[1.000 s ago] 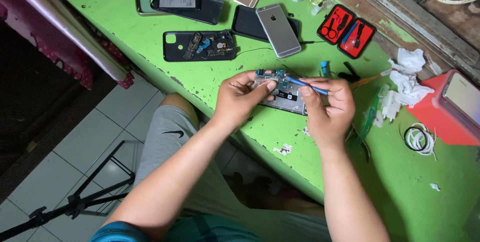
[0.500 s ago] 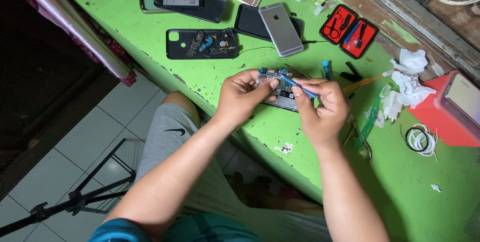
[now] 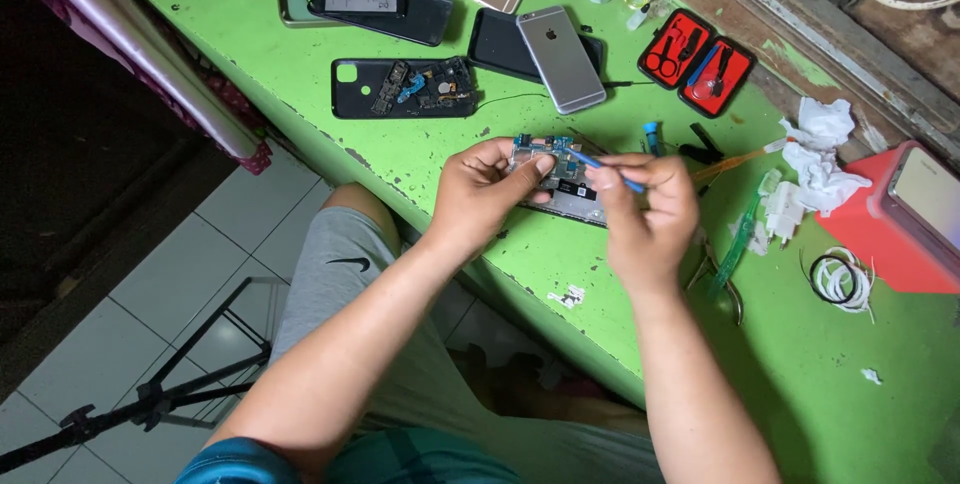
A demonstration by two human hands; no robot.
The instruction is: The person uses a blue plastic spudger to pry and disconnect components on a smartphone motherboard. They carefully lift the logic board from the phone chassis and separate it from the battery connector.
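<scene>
Green painted worktop [image 3: 420, 159], paint chipped at edge; pale tiled floor [image 3: 160, 294]; black tripod legs [image 3: 150, 404] below.

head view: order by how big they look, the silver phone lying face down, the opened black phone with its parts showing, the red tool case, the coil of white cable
1. opened black phone, largest
2. silver phone
3. red tool case, close to the silver phone in apparent size, so those two are uncertain
4. coil of white cable, smallest

Bare green tabletop [image 3: 560, 274] lies open beside both hands; beyond them, a silver phone [image 3: 561, 72], an opened black phone [image 3: 405, 89] and a red tool case [image 3: 697, 62] crowd the far side.
</scene>
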